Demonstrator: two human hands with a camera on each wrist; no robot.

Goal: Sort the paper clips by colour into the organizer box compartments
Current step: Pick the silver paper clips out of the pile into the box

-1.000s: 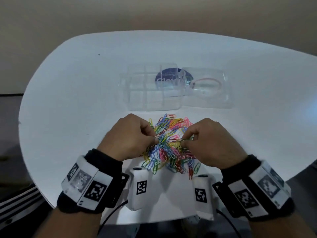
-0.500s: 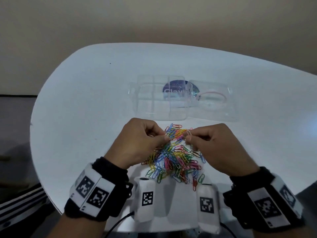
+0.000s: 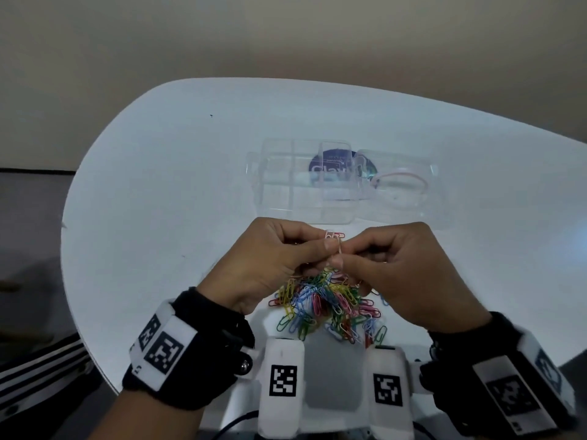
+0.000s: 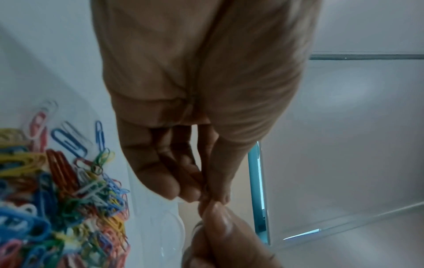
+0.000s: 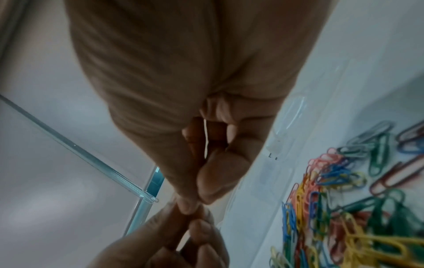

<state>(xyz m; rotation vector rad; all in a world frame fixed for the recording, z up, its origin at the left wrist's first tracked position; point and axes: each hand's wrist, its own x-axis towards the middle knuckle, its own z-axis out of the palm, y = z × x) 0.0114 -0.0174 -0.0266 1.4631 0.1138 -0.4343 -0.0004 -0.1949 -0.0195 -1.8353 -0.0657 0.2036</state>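
Observation:
A heap of coloured paper clips (image 3: 330, 304) lies on the white table (image 3: 158, 192), also seen in the left wrist view as the heap (image 4: 57, 190) and in the right wrist view as the heap (image 5: 344, 208). Above its far edge my left hand (image 3: 328, 249) and right hand (image 3: 341, 260) meet fingertip to fingertip, both pinching a pale pink clip (image 3: 339, 246). The clear organizer box (image 3: 305, 182) stands just beyond the hands, its compartments looking empty. In both wrist views the thumb and fingers are pressed together and the held clip is hidden.
The box's clear lid (image 3: 400, 185) lies open to the right, with a pink ring shape on it. A blue round label (image 3: 336, 168) shows through the box. Two white marker blocks (image 3: 282, 379) sit at the near table edge. A glass edge (image 4: 257, 190) shows beside the fingers.
Both hands rose from the heap and moved away from me toward the box, bringing a pale clip up between their fingertips. The fingertips have closed together.

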